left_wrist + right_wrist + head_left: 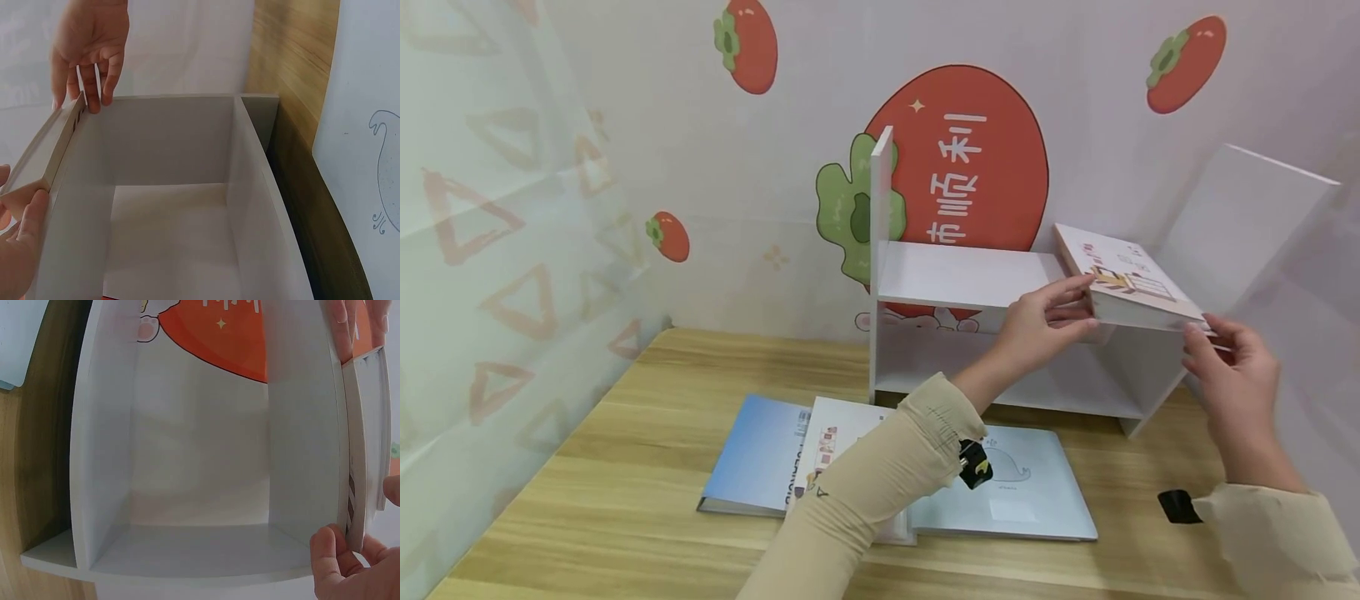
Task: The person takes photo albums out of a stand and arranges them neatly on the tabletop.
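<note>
A thick book (1135, 271) with a pale cover and a printed drawing lies flat at the right end of the shelf's upper board. My left hand (1037, 321) grips its near left corner, fingers by the cover and thumb lower down. At the near right corner, my right hand (1240, 367) pinches the book between thumb and fingers. The left wrist view has the book's edge (59, 147) close against the white board, between both hands. In the right wrist view, the right hand (356, 569) holds the book's end (356, 512). Whether the book fully touches the board, I cannot tell.
The white desk shelf (962, 279) has a tall left panel (880, 217) and right panel (1247, 217). On the wooden table (625, 467) before it lie a blue book (756, 458), a white illustrated book (827, 425) and a light-blue book with a whale drawing (1037, 475).
</note>
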Demonstrator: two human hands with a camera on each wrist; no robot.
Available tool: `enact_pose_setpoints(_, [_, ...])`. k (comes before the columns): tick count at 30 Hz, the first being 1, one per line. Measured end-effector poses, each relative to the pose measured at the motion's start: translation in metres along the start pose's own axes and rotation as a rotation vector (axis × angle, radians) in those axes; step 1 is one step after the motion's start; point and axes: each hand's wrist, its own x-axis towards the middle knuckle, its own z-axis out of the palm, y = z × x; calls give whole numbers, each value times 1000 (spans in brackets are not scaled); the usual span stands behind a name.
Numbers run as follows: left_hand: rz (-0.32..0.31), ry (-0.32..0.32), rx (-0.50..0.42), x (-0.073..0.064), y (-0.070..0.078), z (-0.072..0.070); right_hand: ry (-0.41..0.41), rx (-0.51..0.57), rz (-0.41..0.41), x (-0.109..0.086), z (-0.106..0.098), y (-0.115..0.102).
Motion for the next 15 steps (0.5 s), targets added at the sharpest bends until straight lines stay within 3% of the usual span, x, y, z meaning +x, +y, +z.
enact_pose_setpoints(6, [-6,13,10,-1,1,0,49,21,19,-1,4,-1])
enact_pose_setpoints(15, [-3,59,74,-5,2,1,16,90,19,-2,4,-2])
